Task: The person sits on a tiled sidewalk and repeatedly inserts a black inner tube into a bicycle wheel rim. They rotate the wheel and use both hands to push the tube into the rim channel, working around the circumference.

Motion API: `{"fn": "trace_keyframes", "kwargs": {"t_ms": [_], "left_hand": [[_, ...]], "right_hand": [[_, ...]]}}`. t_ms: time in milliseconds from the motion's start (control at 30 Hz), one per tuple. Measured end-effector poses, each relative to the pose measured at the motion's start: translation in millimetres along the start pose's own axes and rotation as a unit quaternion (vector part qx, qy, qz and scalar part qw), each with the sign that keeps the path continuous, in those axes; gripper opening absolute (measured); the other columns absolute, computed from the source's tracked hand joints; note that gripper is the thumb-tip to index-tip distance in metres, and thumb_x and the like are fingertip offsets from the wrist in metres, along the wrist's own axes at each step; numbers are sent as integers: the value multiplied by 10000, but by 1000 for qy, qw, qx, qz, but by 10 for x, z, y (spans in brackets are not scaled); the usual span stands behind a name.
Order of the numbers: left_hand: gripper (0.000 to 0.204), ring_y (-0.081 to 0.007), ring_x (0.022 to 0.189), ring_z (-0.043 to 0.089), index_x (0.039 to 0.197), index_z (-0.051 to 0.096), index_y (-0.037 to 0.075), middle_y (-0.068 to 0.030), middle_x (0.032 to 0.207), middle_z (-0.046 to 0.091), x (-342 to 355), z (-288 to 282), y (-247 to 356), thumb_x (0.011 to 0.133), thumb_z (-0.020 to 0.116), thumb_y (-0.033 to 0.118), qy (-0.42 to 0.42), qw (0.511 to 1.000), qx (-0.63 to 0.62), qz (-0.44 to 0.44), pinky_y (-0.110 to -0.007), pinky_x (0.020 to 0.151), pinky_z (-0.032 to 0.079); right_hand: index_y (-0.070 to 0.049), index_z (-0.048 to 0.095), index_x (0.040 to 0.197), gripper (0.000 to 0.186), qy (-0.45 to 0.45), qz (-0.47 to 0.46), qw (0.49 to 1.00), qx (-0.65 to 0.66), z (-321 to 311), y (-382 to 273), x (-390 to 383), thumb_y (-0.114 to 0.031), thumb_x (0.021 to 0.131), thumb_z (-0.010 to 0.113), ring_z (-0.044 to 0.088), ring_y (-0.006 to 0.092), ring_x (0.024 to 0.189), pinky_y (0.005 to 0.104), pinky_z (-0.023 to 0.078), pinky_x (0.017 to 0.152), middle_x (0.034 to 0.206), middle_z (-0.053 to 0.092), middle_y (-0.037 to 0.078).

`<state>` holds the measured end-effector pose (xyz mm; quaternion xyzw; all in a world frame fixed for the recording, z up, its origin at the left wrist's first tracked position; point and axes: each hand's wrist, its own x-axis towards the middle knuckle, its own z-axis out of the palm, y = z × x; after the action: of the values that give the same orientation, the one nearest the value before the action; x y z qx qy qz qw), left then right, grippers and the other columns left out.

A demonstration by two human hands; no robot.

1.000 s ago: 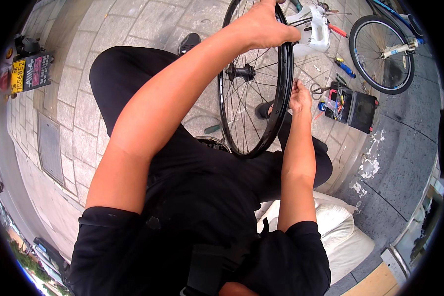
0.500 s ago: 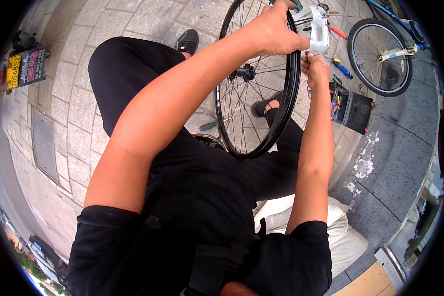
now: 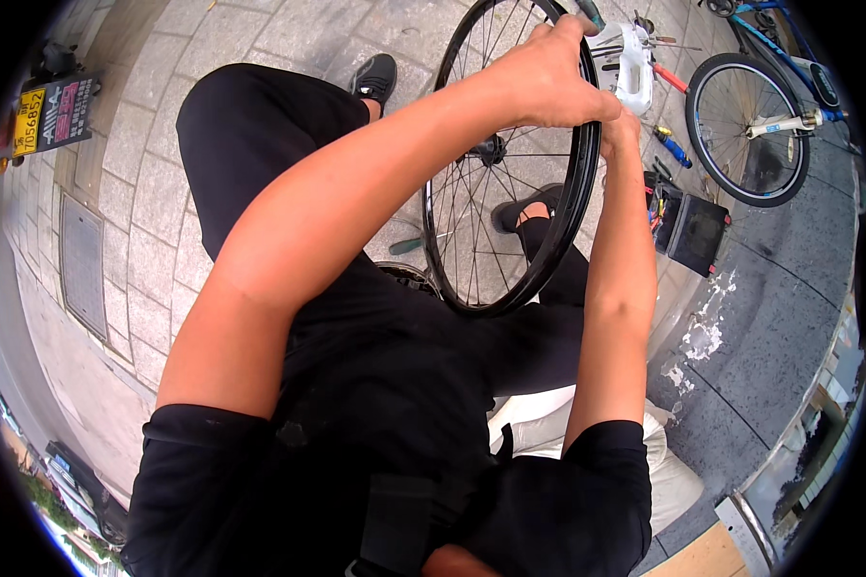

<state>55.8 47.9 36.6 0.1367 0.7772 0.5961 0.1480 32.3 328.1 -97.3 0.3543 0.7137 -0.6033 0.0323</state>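
Observation:
A black bicycle wheel (image 3: 577,202), a rim with thin spokes and a black hub (image 3: 491,149), stands tilted between my legs, its lower edge at my lap. My left hand (image 3: 553,77) is closed on the upper right part of the rim. My right hand (image 3: 618,137) is just below it, at the outer right side of the rim; its fingers are mostly hidden behind my left hand and the rim. A green-handled tool (image 3: 404,246) lies on the paving left of the wheel.
At right lie a white plastic container (image 3: 635,82), red-handled tool (image 3: 671,77), blue-yellow screwdriver (image 3: 673,146) and open black toolbox (image 3: 693,231). A blue bicycle (image 3: 770,125) lies beyond. A white sack (image 3: 666,481) is beside me. A parked vehicle's rear (image 3: 58,77) is at far left.
My right hand has risen from beside the lower spokes to the upper rim, close under my left hand. My left hand and the rim's top have shifted slightly right and down.

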Motion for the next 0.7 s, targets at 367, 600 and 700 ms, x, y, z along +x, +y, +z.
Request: {"fn": "trace_keyframes", "kwargs": {"t_ms": [367, 600, 700], "left_hand": [[974, -291, 1086, 671, 1573, 202, -98, -262, 1231, 651, -107, -292, 141, 858, 744, 281, -11, 988, -152, -14, -348, 942, 538], [691, -192, 1044, 688, 1560, 311, -94, -177, 1071, 727, -478, -109, 206, 1020, 601, 224, 16, 985, -170, 6, -296, 936, 527], [554, -131, 906, 666, 1537, 337, -108, -88, 919, 686, -810, -6, -4, 1114, 492, 213, 69, 970, -234, 13, -283, 864, 531]], "right_hand": [[61, 733, 1201, 304, -169, -294, 941, 20, 603, -644, -827, -172, 1006, 734, 646, 74, 834, 219, 531, 738, 991, 748, 36], [13, 735, 958, 343, -115, -273, 954, 48, 352, -833, -1234, -324, 1021, 720, 678, 131, 712, 261, 570, 647, 825, 722, 66], [30, 714, 928, 384, -121, -262, 957, 40, 334, -699, -1419, -341, 1024, 710, 694, 166, 716, 301, 605, 674, 819, 717, 98]]}}
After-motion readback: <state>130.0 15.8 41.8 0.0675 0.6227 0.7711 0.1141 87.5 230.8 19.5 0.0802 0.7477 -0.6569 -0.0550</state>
